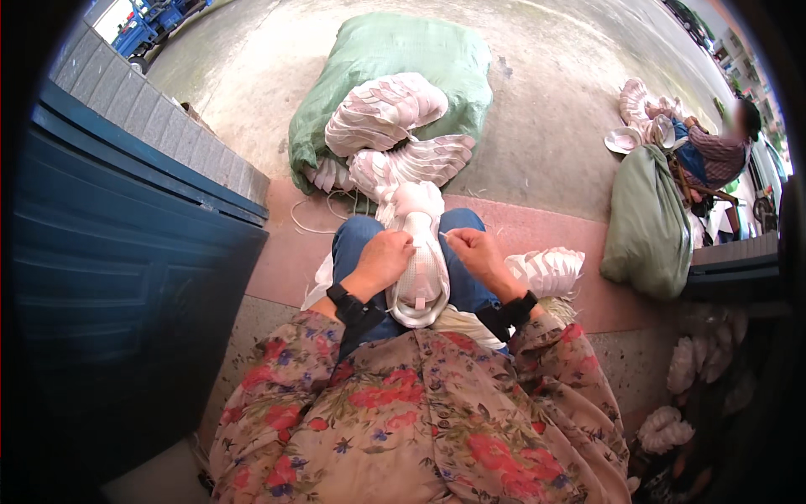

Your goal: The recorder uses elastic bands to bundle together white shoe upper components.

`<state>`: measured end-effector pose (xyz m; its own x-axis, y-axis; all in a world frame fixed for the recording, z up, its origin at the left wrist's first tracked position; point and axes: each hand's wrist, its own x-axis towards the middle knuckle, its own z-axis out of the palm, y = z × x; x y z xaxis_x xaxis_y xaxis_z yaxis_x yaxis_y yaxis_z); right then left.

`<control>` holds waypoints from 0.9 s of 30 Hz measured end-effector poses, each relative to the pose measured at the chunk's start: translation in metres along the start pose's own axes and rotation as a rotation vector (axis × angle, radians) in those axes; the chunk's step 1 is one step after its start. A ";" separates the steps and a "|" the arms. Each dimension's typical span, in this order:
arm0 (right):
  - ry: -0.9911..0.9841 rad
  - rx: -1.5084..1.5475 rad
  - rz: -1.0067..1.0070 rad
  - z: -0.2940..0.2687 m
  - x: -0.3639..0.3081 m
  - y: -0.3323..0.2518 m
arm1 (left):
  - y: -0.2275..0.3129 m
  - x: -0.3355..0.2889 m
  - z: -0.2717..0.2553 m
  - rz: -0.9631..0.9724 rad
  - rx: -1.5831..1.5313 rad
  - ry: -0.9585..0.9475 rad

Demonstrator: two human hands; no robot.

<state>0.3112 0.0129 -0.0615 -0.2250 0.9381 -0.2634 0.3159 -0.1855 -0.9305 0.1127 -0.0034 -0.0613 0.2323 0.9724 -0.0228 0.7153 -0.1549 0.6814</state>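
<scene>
A white shoe upper (421,273) lies lengthwise on my lap between my knees, its rounded open end toward me. At its left edge my left hand (386,259) is closed in a pinch; what its fingertips hold is too small to make out. My right hand (477,256) is on the other side, thumb and finger pinched on what looks like a thin white strand. More white uppers, nested in a curved stack (411,164), run on from the far end of this one. Another bundle of uppers (386,111) rests just beyond.
A big green sack (411,46) stands ahead, behind the bundles. More uppers (546,270) lie beside my right knee. A second green sack (646,227) is at the right, near a seated person (722,155) with white pieces. A blue metal door (126,260) borders my left.
</scene>
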 end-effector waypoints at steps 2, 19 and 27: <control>0.014 -0.165 -0.082 0.006 -0.001 0.002 | 0.000 0.005 0.005 -0.022 0.028 -0.015; 0.031 -0.574 -0.346 0.025 0.003 -0.005 | -0.008 0.013 0.017 -0.203 -0.176 0.072; 0.000 -0.702 -0.439 0.033 0.013 -0.002 | -0.008 0.013 0.015 -0.254 -0.271 0.069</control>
<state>0.2769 0.0156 -0.0717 -0.4620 0.8826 0.0863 0.7014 0.4232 -0.5735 0.1204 0.0075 -0.0779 0.0184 0.9847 -0.1734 0.5416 0.1360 0.8295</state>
